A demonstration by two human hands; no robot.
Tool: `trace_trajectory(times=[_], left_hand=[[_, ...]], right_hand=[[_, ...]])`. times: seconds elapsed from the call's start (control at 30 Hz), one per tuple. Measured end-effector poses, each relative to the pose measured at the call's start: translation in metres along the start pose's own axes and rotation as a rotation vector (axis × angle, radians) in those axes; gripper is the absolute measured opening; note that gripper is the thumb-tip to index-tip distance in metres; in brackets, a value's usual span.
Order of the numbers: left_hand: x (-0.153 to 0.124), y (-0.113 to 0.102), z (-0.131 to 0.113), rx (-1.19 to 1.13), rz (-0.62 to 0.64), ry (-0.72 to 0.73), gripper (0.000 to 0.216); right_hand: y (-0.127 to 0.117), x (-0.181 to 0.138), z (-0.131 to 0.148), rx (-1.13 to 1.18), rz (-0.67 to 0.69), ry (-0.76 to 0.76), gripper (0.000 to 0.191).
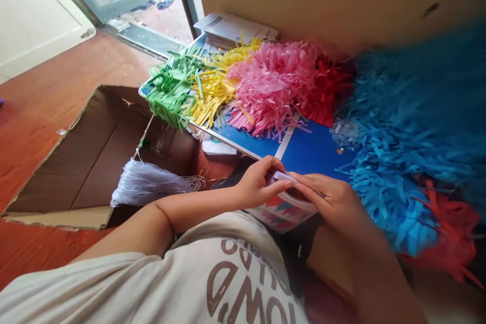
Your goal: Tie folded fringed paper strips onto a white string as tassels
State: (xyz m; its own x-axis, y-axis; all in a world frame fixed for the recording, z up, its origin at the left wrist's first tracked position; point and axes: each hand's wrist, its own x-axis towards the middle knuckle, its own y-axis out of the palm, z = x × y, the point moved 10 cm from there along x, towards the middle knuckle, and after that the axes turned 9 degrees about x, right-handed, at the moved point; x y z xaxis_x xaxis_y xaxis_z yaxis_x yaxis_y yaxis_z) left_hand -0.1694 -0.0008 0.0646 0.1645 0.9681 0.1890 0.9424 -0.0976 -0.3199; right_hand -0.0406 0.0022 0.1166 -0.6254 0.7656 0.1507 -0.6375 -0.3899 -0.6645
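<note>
Left hand [258,182] and right hand [334,202] pinch a pale strip [284,177] above a clear tub [288,212]; heaps of cut paper fringe [273,81], apparently finished, crowd the bench [307,152].

Ahead of hands: bare tabletop [315,154] strip, free; pink fringe [273,81] banked beyond
Right of right hand [334,200]: blue fringe heap [410,131], close
Left of left hand [258,182]: open; white tassels [148,182] lower

We log green fringe [170,88], yellow fringe [212,88], pink fringe [269,83] on blue surface [311,154]; cardboard box [76,162], white tassel [148,182] on floor [30,111].
</note>
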Motion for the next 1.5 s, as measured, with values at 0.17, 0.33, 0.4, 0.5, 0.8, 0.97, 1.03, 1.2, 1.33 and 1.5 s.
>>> trace_trajectory(times=[0.17, 0.33, 0.4, 0.5, 0.8, 0.97, 1.03, 1.2, 1.33, 1.5], left_hand=[[-0.003, 0.001, -0.005, 0.075, -0.018, 0.074, 0.04], [0.001, 0.017, -0.018, 0.482, 0.081, 0.302, 0.051], [0.001, 0.018, -0.022, 0.631, 0.083, 0.365, 0.052], [0.003, 0.01, -0.034, 0.799, 0.018, 0.421, 0.054], [0.005, 0.063, -0.085, 1.176, 0.339, 0.932, 0.069], [0.013, 0.058, -0.081, 1.266, 0.306, 0.901, 0.053], [0.013, 0.058, -0.082, 1.29, 0.311, 0.894, 0.05], [0.016, 0.067, -0.086, 1.385, 0.441, 0.916, 0.049], [0.011, 0.081, -0.086, 1.337, 0.706, 1.004, 0.048], [0.007, 0.085, -0.087, 1.107, 0.924, 1.0, 0.047]], right_hand=[[0.007, 0.0, 0.016, -0.153, -0.012, -0.093, 0.026], [0.002, -0.005, 0.028, -0.247, -0.083, -0.112, 0.024], [-0.001, -0.013, 0.021, -0.226, -0.073, -0.058, 0.026], [-0.009, -0.027, 0.011, -0.172, -0.11, 0.019, 0.026], [-0.016, -0.056, -0.001, 0.032, -0.442, 0.104, 0.021], [0.017, -0.108, -0.046, 0.191, -0.891, 0.352, 0.057], [0.031, -0.115, -0.05, 0.115, -0.963, 0.401, 0.057], [0.034, -0.112, -0.049, 0.074, -0.986, 0.365, 0.052], [0.034, -0.109, -0.048, 0.112, -0.951, 0.332, 0.051], [0.036, -0.111, -0.04, 0.085, -0.969, 0.277, 0.045]])
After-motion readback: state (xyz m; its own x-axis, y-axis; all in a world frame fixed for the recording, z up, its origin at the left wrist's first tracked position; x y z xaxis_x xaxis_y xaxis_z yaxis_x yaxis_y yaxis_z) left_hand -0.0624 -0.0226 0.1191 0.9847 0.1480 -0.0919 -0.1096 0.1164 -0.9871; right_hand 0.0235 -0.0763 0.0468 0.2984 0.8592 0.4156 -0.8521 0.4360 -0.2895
